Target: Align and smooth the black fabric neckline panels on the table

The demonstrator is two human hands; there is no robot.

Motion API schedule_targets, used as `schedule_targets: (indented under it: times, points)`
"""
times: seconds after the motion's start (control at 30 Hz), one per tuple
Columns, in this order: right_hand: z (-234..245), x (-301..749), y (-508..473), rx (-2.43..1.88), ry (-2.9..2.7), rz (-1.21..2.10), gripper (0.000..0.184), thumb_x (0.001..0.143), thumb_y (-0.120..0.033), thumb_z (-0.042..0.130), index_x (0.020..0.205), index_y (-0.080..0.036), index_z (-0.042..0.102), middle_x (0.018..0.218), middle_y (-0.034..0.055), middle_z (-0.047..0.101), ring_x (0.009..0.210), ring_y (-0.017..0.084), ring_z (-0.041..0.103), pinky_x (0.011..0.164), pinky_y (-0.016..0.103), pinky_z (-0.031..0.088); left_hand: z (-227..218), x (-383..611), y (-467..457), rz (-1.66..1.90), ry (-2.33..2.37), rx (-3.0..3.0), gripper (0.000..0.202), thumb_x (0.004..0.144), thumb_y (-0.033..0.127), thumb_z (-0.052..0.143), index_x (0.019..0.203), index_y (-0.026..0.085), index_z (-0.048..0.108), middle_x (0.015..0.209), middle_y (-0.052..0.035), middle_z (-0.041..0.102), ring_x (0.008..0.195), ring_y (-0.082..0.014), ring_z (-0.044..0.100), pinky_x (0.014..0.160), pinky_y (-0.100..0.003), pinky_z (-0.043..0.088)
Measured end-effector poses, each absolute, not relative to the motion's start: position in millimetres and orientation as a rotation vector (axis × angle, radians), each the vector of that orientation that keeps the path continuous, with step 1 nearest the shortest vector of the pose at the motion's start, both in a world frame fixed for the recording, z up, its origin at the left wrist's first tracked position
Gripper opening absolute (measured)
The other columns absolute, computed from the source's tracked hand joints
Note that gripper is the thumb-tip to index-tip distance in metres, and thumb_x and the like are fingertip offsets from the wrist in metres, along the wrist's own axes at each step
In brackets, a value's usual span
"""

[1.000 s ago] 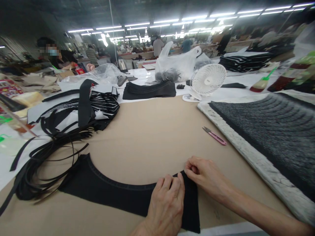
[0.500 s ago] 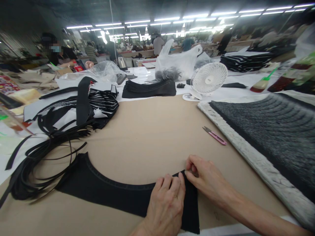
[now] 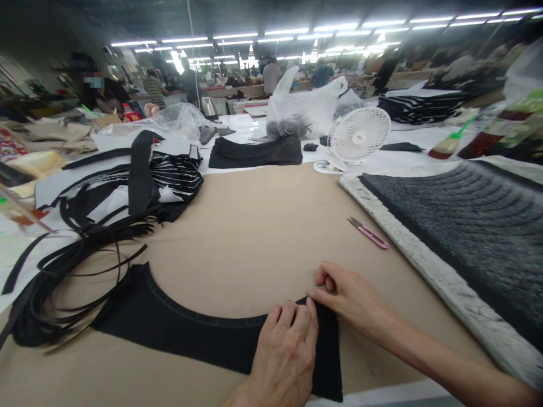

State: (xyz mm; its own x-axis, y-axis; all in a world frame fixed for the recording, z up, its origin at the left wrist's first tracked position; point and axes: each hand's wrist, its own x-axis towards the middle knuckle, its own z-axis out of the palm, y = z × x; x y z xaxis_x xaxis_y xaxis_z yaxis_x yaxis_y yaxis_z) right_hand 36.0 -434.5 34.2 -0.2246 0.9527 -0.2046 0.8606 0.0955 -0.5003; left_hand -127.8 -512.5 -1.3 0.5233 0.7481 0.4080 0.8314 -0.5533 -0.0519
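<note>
A black curved fabric piece (image 3: 190,330), its concave edge facing away from me, lies flat on brown paper (image 3: 250,226). My left hand (image 3: 286,345) is closed on its upper edge, fingers bent together and thumb hidden beneath or behind them. Just to the right, my right hand (image 3: 348,294) has its thumb at the same edge, with the other fingers curled in. Whatever small bit lies between thumb and fingers there is hard to see. A bundle of thin black strips (image 3: 46,305) rests against the piece's left end.
Pink thread snips (image 3: 369,233) lie beyond my right hand. To the right is a pale board (image 3: 407,265) carrying overlapping dark grey sheets (image 3: 462,220). A white fan (image 3: 360,135), black pieces (image 3: 254,152) and a plastic bag (image 3: 305,102) stand behind. Striped stacks (image 3: 173,175) sit at left.
My right hand has shifted slightly left along the edge, its thumb nearer my left hand. My left hand stays in place on the fabric piece.
</note>
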Motion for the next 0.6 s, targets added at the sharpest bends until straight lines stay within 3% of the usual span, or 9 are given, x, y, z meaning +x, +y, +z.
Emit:
schedule_targets:
  times: [0.23,0.37,0.47,0.6]
  points:
    - [31.1,38.9,-431.8,-1.810,-2.157,0.877,0.003,0.076,-0.019,0.057,0.078,-0.020,0.055,0.065,-0.0040,0.056,0.061,0.013,0.050,0.058,0.025,0.031,-1.2,-127.9,-510.5,-0.549,-1.303,-2.490,0.050,0.078,0.007,0.042,0.126,0.004,0.053,0.098,-0.0059,0.056,0.092,-0.0214,0.046,0.079,-0.033,0.040]
    - [27.9,44.9,-429.2,-1.716,-2.153,0.925,0.013,0.079,-0.012,0.048,0.081,-0.020,0.057,0.068,-0.0031,0.056,0.064,0.013,0.050,0.060,0.025,0.033,-1.6,-127.1,-510.5,-0.576,-1.299,-2.469,0.048,0.079,0.005,0.040,0.124,0.005,0.056,0.098,-0.0057,0.057,0.093,-0.0216,0.047,0.081,-0.033,0.040]
    - [30.3,45.0,-429.7,-1.678,-2.139,0.962,0.009,0.084,-0.021,0.048,0.083,-0.020,0.057,0.070,-0.0020,0.056,0.065,0.014,0.050,0.061,0.025,0.034,-2.3,-126.5,-510.8,-0.578,-1.285,-2.450,0.046,0.081,0.005,0.038,0.123,0.006,0.057,0.098,-0.0054,0.057,0.094,-0.0214,0.047,0.082,-0.032,0.040]
    - [33.8,41.5,-432.8,-1.778,-2.165,0.854,0.014,0.075,-0.027,0.062,0.086,-0.020,0.056,0.074,-0.0023,0.056,0.065,0.014,0.050,0.060,0.026,0.032,-3.8,-126.2,-511.2,-0.581,-1.275,-2.393,0.044,0.084,0.005,0.034,0.120,0.004,0.058,0.098,-0.0068,0.058,0.094,-0.0214,0.049,0.083,-0.032,0.040]
